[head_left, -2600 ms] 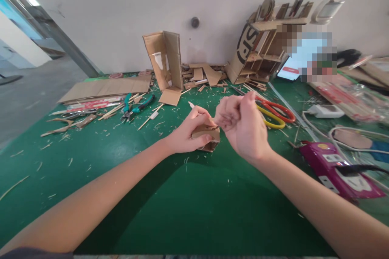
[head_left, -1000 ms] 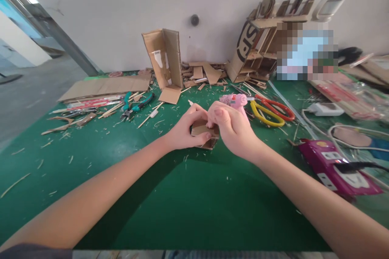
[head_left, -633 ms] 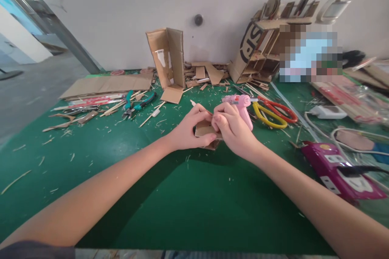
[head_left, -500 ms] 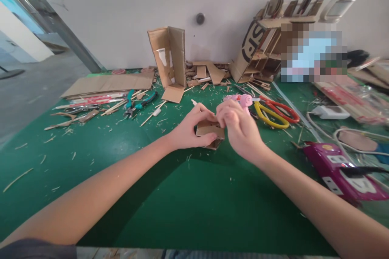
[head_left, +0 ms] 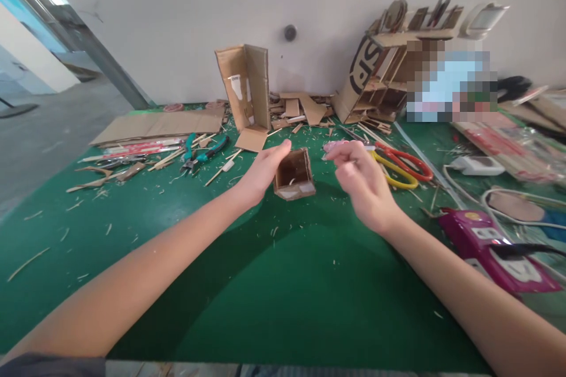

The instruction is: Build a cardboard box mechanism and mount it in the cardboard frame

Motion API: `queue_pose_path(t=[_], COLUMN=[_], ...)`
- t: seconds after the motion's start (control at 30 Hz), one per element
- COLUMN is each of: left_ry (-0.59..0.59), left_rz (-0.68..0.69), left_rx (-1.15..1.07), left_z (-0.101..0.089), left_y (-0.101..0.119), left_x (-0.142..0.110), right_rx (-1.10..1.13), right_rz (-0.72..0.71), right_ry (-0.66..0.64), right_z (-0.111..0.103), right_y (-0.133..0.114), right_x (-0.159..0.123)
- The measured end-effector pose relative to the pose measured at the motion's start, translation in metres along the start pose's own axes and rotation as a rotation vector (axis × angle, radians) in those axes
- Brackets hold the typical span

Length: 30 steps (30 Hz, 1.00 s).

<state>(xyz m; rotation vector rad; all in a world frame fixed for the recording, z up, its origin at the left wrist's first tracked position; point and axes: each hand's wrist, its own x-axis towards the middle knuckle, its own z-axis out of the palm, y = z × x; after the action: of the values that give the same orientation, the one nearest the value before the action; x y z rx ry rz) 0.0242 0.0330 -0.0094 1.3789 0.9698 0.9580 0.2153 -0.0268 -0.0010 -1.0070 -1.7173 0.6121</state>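
A small open cardboard box stands on the green mat, its open side turned up toward me. My left hand lies against the box's left side with the fingers stretched out, not wrapped round it. My right hand hovers just right of the box, apart from it, fingers loosely spread and holding nothing. A pink glue gun lies on the mat just behind my right hand's fingertips.
Red and yellow scissors lie right of the glue gun. A purple power strip with a black plug sits at the right. Teal pliers, sticks and a flat cardboard sheet lie at the left. Upright cardboard pieces and a cardboard shelf model stand along the wall.
Both hands have let go of the cardboard box, which now stands with its open side up. My left hand has flattened beside it and my right hand has drawn away to the right.
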Motion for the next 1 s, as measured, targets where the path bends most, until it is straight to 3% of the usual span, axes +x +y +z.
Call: queue_pose_path(t=[0.13,0.27,0.37,0.43,0.5,0.57,0.67,0.77,0.9,1.0], left_ry=[-0.019,-0.085,0.016,0.155,0.191,0.046,-0.287,-0.396,-0.417,-0.439], left_rz=[-0.180,-0.241,-0.104,0.017,0.151,0.324,0.567,0.583,0.563,0.586], left_rx=[0.051,0.260,0.388,0.390,0.349,0.362,0.610,0.804,0.872,0.900], left_z=[-0.002,-0.003,-0.005,-0.008,-0.010,-0.012,-0.011,-0.009,-0.010,-0.009], left_y=[0.011,0.014,0.008,0.005,0.005,0.009,0.015,0.018,0.019,0.023], left_x=[0.001,0.000,0.004,0.007,0.006,0.002,-0.009,-0.015,-0.016,-0.019], right_rx=[-0.201,0.102,0.353,0.386,0.342,0.301,0.322,0.434,0.644,0.733], right_rz=[-0.006,0.291,0.521,0.585,0.611,0.644,0.690,0.622,0.352,0.205], right_ry=[-0.120,-0.156,-0.156,-0.129,-0.070,-0.004,0.074,0.164,0.278,0.198], right_z=[0.008,0.015,0.018,0.019,0.020,0.020,0.021,0.018,0.006,-0.008], right_y=[0.001,-0.005,-0.007,-0.007,-0.006,-0.004,-0.003,-0.003,-0.011,-0.023], right_x=[-0.003,-0.002,-0.001,-0.001,0.000,0.001,0.003,0.004,0.008,0.011])
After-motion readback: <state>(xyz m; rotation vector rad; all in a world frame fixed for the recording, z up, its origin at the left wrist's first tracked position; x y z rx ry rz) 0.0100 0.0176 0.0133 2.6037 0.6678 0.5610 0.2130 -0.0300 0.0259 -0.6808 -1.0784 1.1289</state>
